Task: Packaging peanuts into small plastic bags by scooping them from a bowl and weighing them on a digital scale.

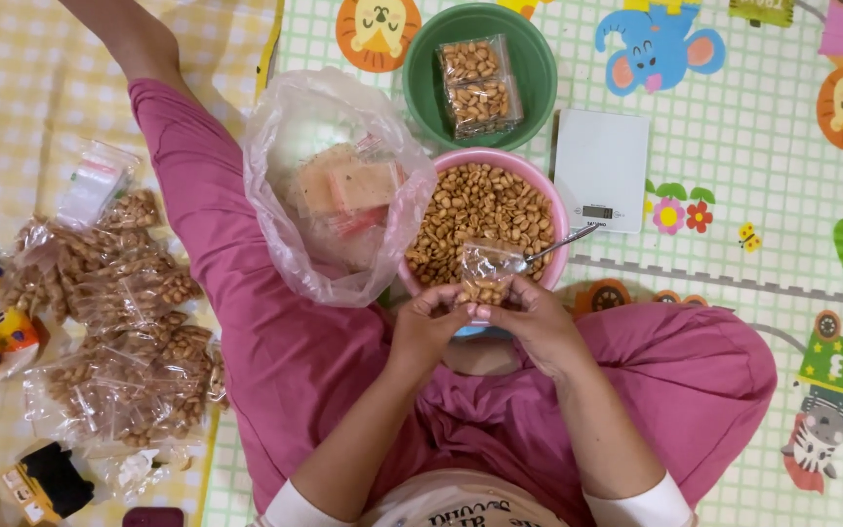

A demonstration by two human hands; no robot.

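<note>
Both hands, left [428,322] and right [532,317], pinch a small peanut-filled bag [486,274] over the pink bowl [548,190].

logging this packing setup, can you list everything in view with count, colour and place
small bag of nuts: one, clear, held in both hands
pink bowl: one, full of nuts, ahead of the hands
spoon: one, metal, resting in pink bowl
green bowl: one, holds two filled packets, behind pink bowl
scale: one, white, right of the bowls
large plastic bag: one, clear, left of pink bowl
filled packets: a pile, clear, far left
play mat: one, patterned, underneath
left hand: gripping bag
right hand: gripping bag
</note>
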